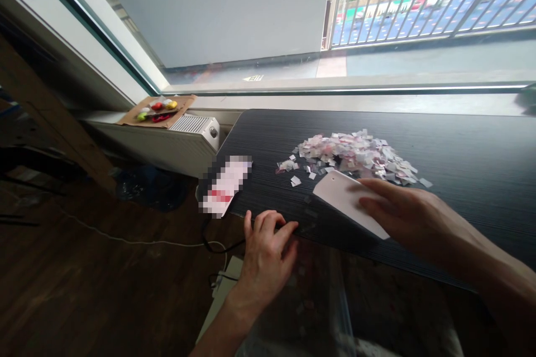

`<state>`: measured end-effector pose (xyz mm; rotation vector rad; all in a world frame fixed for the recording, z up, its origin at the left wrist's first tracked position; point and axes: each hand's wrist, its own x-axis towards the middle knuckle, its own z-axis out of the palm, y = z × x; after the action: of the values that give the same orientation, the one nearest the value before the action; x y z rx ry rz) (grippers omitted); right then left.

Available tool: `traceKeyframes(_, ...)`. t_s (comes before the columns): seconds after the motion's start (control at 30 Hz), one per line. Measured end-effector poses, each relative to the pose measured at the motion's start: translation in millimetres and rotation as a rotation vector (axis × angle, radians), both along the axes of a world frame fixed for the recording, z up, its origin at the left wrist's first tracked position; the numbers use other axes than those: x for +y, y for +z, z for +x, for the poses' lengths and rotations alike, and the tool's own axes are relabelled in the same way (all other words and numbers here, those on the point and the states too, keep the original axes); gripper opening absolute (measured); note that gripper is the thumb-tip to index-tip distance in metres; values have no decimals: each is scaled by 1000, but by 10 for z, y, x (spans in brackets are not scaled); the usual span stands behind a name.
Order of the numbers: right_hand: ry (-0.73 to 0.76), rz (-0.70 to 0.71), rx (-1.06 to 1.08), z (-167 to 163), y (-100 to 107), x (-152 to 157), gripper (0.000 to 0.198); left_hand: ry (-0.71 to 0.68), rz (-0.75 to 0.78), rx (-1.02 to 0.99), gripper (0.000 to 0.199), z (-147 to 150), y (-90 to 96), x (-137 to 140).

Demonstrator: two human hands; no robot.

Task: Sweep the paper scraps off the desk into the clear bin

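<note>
While the right hand (396, 206) grips the white card (341, 196) by one end near paper scraps (355, 152), presumably for control, the left hand (269, 248) curls at the surface (266, 139) edge, hold indeterminable.

Bright window (243, 22), dim floor (125, 290)

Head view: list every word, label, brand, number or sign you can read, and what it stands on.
No text can be read.
Flat item on the black table: pixelated, unreadable.
Pale mark low in the window: too small to read.
Small square scraps: no legible print.
White card in the right hand: no lettering visible.
</note>
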<state>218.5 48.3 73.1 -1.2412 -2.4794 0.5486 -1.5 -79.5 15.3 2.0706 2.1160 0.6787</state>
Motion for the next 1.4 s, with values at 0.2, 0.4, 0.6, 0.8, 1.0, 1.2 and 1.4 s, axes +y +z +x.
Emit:
traceKeyframes(0.2, 1, -195, 11, -21, -12, -42, 31, 0, -2, 8, 32, 4, 14, -3)
traceKeyframes(0.4, -11, -125, 23, -67, -67, 53, 32, 6, -8, 23, 30, -6, 8, 12)
traceKeyframes(0.6, 111, -128, -5, -146, -27, -40, 29, 9, 31, 34, 28, -35, 7, -13)
traceKeyframes(0.8, -67, -296, 84, 14, -93, -28, 33, 55, 80, 25, 26, -62, 18, -34)
traceKeyframes(1.0, -70, -477, 191, -25, -139, -127, 29, 54, 91, 14, 27, -44, 26, -33)
traceKeyframes(1.2, -62, -541, 224, -33, -119, -83, 33, 48, 86, 12, 25, -54, 28, -51)
traceKeyframes(1.4, 0, -653, 188, -94, -148, -96, 32, 47, 64, 6, 26, -47, 19, -46)
